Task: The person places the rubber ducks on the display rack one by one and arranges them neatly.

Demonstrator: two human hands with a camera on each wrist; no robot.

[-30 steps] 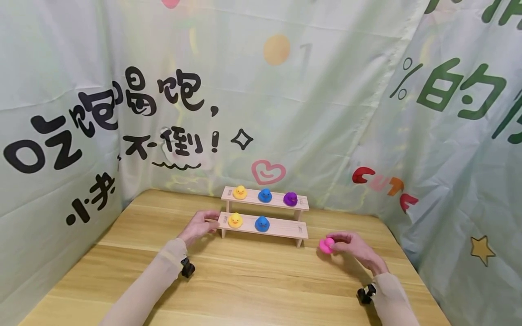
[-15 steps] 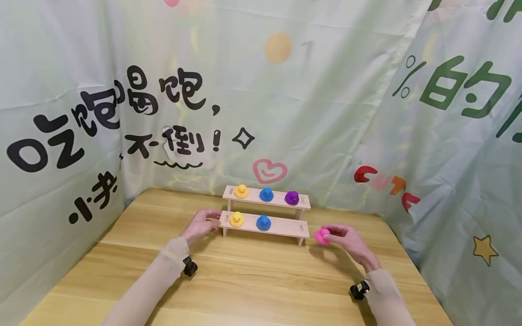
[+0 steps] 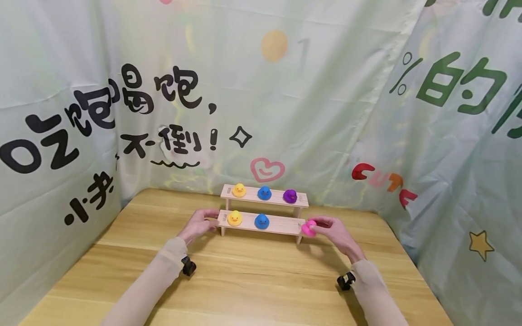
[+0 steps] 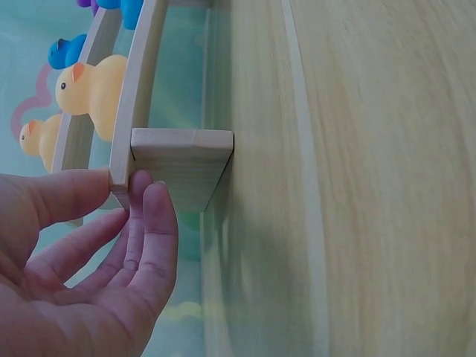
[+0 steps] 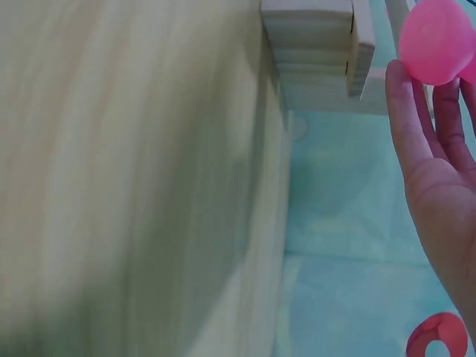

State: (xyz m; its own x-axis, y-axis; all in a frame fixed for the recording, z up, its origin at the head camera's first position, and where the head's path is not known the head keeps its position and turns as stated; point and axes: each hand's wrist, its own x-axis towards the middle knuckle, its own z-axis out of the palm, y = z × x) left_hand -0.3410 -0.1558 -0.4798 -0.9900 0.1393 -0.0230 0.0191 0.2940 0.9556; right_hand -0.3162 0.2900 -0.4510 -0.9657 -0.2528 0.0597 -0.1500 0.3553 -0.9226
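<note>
A pink rubber duck (image 3: 308, 228) is held in the fingers of my right hand (image 3: 335, 234), right at the right end of the lower wooden shelf (image 3: 281, 225). In the right wrist view the pink duck (image 5: 437, 41) sits in the fingertips, off to the side of the shelf end. My left hand (image 3: 198, 225) pinches that shelf's left end, thumb on top and fingers beneath, as the left wrist view shows. On the lower shelf stand a yellow duck (image 3: 234, 218) and a blue duck (image 3: 262, 221), with a bare stretch to their right.
Behind and higher, the upper wooden shelf (image 3: 277, 195) carries a yellow duck (image 3: 239, 190), a blue duck (image 3: 264, 193) and a purple duck (image 3: 290, 196). A printed cloth (image 3: 310, 113) surrounds the wooden table (image 3: 253, 276) at the back and sides.
My right hand has moved left and slightly up with the pink duck, from beside the shelf to its right end. My left hand keeps its grip on the left end.
</note>
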